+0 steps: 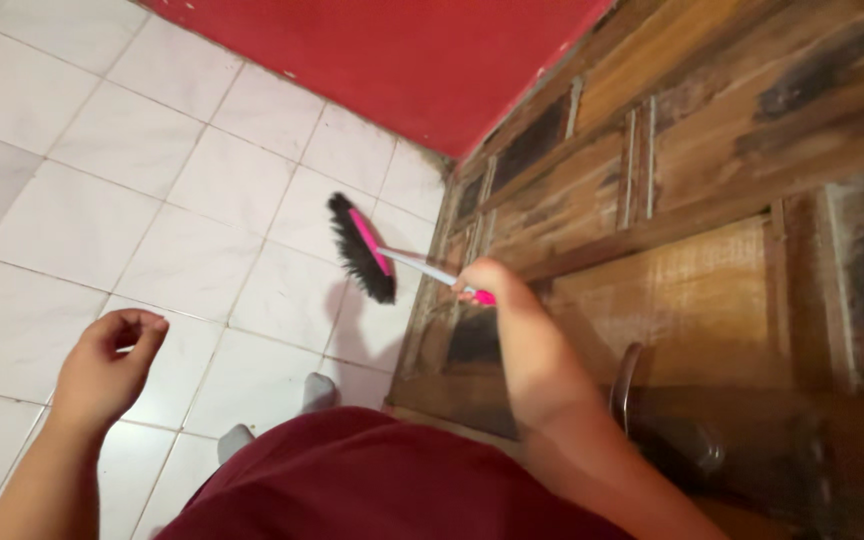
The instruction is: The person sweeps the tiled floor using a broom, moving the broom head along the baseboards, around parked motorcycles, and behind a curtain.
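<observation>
Broom in my right hand, left hand free.
From the head camera, my right hand [500, 290] is clenched round the pink end of the broom [364, 248] handle; its black bristles sit ahead of my fingers, over the white tile floor [132, 190] beside the wooden door [712, 200]. My left hand [107, 365] curls loosely, holding nothing.

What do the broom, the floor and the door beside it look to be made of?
Broom: black bristles, pink block and pale shaft, likely plastic. Floor: glossy white tiles with grout lines, probably ceramic. Door: worn, stained brown wood with visible grain and panels.
</observation>
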